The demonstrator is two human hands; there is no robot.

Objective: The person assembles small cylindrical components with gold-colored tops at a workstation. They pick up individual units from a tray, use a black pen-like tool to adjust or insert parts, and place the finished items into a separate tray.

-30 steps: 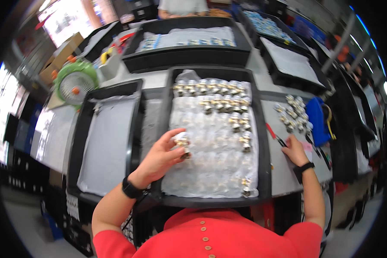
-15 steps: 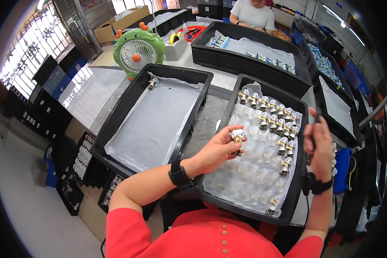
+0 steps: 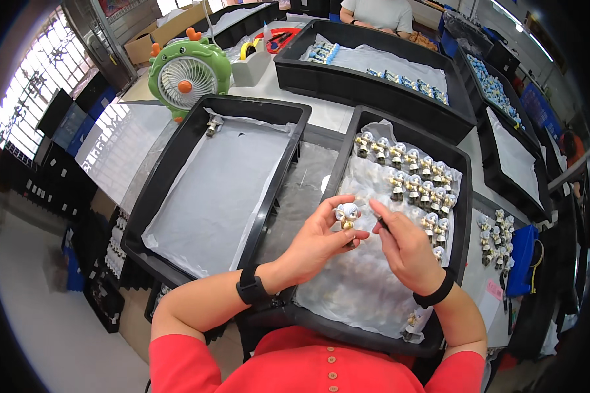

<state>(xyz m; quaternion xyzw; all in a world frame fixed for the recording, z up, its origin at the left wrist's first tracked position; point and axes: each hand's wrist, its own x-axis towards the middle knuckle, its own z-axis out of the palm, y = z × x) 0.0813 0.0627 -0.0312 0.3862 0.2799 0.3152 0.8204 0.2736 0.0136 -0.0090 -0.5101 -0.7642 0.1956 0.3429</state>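
My left hand is closed on a small figurine with a pale, silvery head and a gold-toned body, kept upright between thumb and fingers. Close beside it, my right hand grips a thin dark pen-like tool; its tip points toward the figurine, and I cannot tell whether they touch. Both hands are over a black tray lined with white sheeting. Several similar figurines lie in rows along its far and right side, and one figurine lies at its near right corner.
To the left, another lined black tray holds a single figurine. Behind it are a green fan and a tape dispenser. A large black tray with blue items stands ahead, a person beyond. More figurines lie at right.
My right hand has come left from the right tray's outer edge to the figurine, bringing the dark tool. My left hand still holds the figurine. The whole view has shifted slightly.
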